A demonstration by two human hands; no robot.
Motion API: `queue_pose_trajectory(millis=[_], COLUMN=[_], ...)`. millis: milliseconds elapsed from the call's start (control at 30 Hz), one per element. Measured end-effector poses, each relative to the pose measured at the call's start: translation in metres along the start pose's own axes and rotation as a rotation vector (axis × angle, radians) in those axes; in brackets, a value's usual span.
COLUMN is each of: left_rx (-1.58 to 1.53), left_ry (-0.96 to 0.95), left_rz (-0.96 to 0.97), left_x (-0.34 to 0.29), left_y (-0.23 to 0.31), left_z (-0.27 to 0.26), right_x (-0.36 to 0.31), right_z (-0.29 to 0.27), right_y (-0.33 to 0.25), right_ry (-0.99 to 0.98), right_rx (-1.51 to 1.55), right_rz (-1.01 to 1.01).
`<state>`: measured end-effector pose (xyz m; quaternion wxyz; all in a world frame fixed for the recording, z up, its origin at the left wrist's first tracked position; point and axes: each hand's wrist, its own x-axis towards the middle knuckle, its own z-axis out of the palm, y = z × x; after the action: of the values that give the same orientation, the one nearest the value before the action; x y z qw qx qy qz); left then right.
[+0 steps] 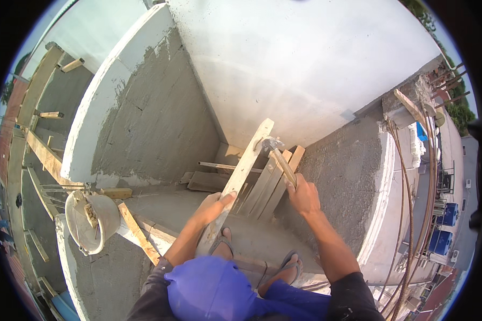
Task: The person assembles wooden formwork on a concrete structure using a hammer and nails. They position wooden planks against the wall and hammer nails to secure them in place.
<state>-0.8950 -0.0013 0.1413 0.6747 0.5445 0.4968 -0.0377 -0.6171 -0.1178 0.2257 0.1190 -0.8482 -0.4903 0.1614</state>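
My left hand (214, 206) is closed round the edge of a long pale wooden plank (245, 163), which slants up and away from me. In my right hand (304, 196) is a claw hammer (284, 165), gripped by its wooden handle. The hammer's metal head lies against or very close to the plank's upper part; contact is hard to tell. Just beyond the hammer, several other boards (266, 184) lean in the corner. My feet, in flip-flops (288, 262), stand below the plank.
A pale bucket (106, 216) with mortar stains sits on the ledge at left, by a short wooden strip (138, 232). Rough plastered low walls (150, 112) flank me, with a white wall (305, 64) ahead. Bent steel rods (409, 214) hang at right.
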Motion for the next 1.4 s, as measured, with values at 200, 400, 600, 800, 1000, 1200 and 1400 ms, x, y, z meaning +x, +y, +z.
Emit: queue_pose_trajectory(millis=[200, 400, 600, 800, 1000, 1200, 1400], left_rx=[-0.028, 0.106, 0.185, 0.088, 0.209, 0.011, -0.162], left_ry=[-0.018, -0.038, 0.016, 0.004, 0.013, -0.036, -0.114], left_rz=[-0.151, -0.036, -0.202, -0.083, -0.117, -0.096, -0.211], left_x=[-0.004, 0.003, -0.006, 0.000, -0.006, -0.005, -0.014], left_y=[0.004, 0.004, -0.010, -0.002, -0.017, -0.002, 0.010], left_z=[-0.007, 0.004, 0.004, -0.010, 0.002, -0.003, 0.002], right_x=[0.005, 0.008, 0.004, -0.003, 0.006, 0.001, 0.009], right_z=[0.002, 0.004, -0.012, -0.002, 0.006, 0.030, 0.040], right_y=[0.009, 0.003, 0.001, 0.001, 0.000, 0.009, 0.016], right_ry=[0.463, 0.203, 0.224, 0.195, 0.035, 0.509, 0.170], right_rx=[0.774, 0.276, 0.535, 0.445, 0.367, 0.881, 0.328], right_rz=[-0.145, -0.095, -0.026, -0.079, -0.032, -0.325, 0.018])
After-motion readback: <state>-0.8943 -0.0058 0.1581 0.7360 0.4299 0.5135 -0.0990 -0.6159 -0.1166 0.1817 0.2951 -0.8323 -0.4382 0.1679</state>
